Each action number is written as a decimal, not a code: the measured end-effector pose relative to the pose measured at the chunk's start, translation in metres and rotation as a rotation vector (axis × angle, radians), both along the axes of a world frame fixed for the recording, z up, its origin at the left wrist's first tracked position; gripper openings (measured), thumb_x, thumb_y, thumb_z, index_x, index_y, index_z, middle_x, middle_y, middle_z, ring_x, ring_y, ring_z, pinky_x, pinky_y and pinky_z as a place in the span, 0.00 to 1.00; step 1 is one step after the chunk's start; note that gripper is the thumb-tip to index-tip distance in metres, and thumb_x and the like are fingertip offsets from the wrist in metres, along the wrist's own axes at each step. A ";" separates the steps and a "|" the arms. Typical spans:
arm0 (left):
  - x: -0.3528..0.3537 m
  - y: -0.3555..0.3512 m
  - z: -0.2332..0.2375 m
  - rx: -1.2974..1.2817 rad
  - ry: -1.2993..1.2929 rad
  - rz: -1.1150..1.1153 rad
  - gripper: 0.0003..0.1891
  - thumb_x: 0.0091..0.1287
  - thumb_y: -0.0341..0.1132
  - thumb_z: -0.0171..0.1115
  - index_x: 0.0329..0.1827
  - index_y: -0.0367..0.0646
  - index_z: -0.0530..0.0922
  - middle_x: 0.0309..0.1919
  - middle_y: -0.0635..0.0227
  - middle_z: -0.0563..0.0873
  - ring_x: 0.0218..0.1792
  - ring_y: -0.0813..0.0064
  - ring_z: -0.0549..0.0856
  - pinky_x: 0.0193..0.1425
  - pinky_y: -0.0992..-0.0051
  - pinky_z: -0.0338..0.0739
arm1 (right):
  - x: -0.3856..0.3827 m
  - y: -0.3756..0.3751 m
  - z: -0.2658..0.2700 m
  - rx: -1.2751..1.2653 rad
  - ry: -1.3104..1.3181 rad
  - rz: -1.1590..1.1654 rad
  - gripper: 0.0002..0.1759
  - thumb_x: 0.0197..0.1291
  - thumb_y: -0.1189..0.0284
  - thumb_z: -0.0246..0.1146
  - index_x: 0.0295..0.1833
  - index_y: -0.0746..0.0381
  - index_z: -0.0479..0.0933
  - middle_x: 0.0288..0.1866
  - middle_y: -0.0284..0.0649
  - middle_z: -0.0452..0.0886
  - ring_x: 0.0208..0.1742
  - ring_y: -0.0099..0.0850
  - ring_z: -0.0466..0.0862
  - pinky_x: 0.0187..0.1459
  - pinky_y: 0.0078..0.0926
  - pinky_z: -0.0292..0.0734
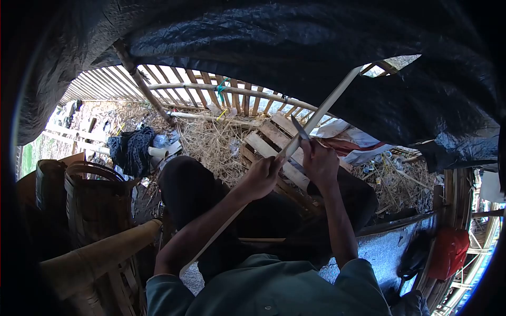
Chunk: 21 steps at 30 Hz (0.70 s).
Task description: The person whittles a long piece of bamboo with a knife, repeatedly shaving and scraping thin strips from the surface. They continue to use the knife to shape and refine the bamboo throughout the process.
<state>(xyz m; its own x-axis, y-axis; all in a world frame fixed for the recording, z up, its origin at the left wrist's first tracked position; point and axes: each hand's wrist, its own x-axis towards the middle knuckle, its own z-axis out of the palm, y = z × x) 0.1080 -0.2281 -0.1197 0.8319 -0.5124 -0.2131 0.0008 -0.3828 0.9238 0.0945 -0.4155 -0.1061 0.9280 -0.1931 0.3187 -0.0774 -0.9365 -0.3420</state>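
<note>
A long, pale strip of bamboo or wood [332,99] runs diagonally from the upper right down past the person's left forearm. My left hand [262,178] is closed around its middle. Just to the right, my right hand [320,162] grips a knife [300,128], whose dark blade points up and left and lies against the strip. The knife's handle is mostly hidden in the fingers. Both hands are above the dark-trousered knees.
A wooden pallet [274,134] lies on straw ahead. Woven baskets [100,197] and a thick bamboo pole [100,254] are at the left. A black tarp [221,37] hangs overhead. A red bag [448,254] sits at the right, and a slatted fence [237,97] stands behind.
</note>
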 end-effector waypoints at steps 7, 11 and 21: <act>-0.003 0.015 0.014 -0.062 0.111 -0.045 0.23 0.75 0.46 0.42 0.29 0.35 0.74 0.18 0.59 0.77 0.22 0.60 0.80 0.32 0.62 0.72 | 0.013 -0.046 0.005 -0.009 -0.060 -0.040 0.20 0.66 0.59 0.53 0.28 0.62 0.76 0.18 0.48 0.77 0.22 0.50 0.80 0.23 0.43 0.75; -0.007 0.019 0.016 -0.028 0.131 -0.026 0.21 0.74 0.43 0.43 0.29 0.36 0.75 0.19 0.56 0.78 0.24 0.58 0.81 0.33 0.62 0.72 | -0.004 -0.024 0.000 0.116 -0.063 0.143 0.18 0.67 0.63 0.52 0.29 0.63 0.75 0.16 0.47 0.75 0.20 0.49 0.79 0.22 0.43 0.73; -0.011 0.016 -0.004 -0.126 -0.298 0.011 0.15 0.73 0.38 0.45 0.35 0.35 0.73 0.23 0.46 0.78 0.32 0.44 0.80 0.35 0.55 0.72 | -0.028 0.034 0.002 0.026 0.105 0.337 0.16 0.62 0.61 0.59 0.27 0.61 0.74 0.15 0.43 0.75 0.18 0.44 0.79 0.20 0.39 0.72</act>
<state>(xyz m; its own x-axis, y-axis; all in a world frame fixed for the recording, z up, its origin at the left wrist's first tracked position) 0.0969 -0.2123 -0.1238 0.8537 -0.5100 0.1058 -0.2737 -0.2665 0.9241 0.0670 -0.3818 -0.1039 0.9684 0.1230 0.2169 0.1986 -0.9064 -0.3729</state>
